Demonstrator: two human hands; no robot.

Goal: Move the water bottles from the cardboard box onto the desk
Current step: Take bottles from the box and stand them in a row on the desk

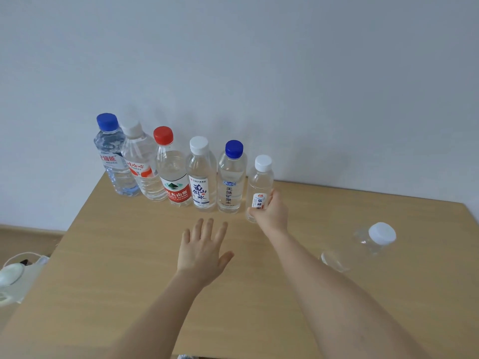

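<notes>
Two bare arms, hands incl., via head cam.
L hand (pixel 201 251) & R hand (pixel 270 212) both bare; L forearm (pixel 155 309) & R forearm (pixel 350 307) uncovered from wrist to frame's bottom edge. Four fingers (pixel 207 229) + thumb show on L hand, seen from the back; R hand's mostly hidden. Faint fine hair on R forearm. Fingertips blurred, nails can't be told.

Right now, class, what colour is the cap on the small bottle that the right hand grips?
White; the head view shows the small bottle's cap best.
</notes>
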